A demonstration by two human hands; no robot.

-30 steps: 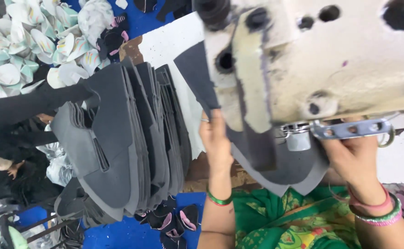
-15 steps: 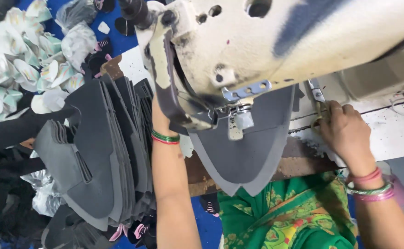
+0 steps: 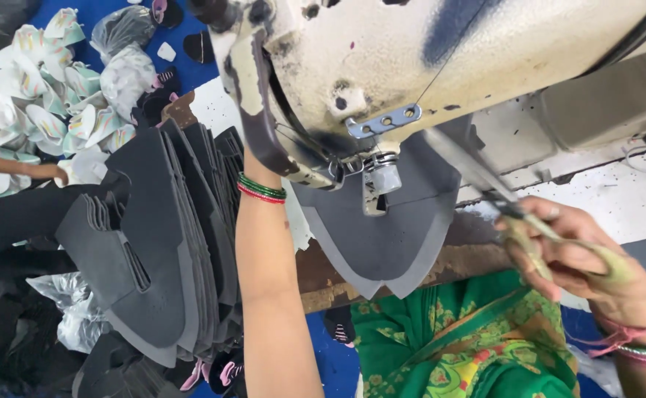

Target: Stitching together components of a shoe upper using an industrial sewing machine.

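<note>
Gripping a pair of small metal thread snips [image 3: 529, 221], the right hand [image 3: 588, 269] closes its fingers round the handles, blades pointing towards the dark grey pointed fabric panel [image 3: 382, 236] under the cream sewing machine head [image 3: 441, 66]. The left hand is hidden behind the machine (grip unreadable). Cutting close to the seam looks wise.

Left forearm [image 3: 268, 287] extended; right hand [image 3: 581, 258] fisted.
</note>
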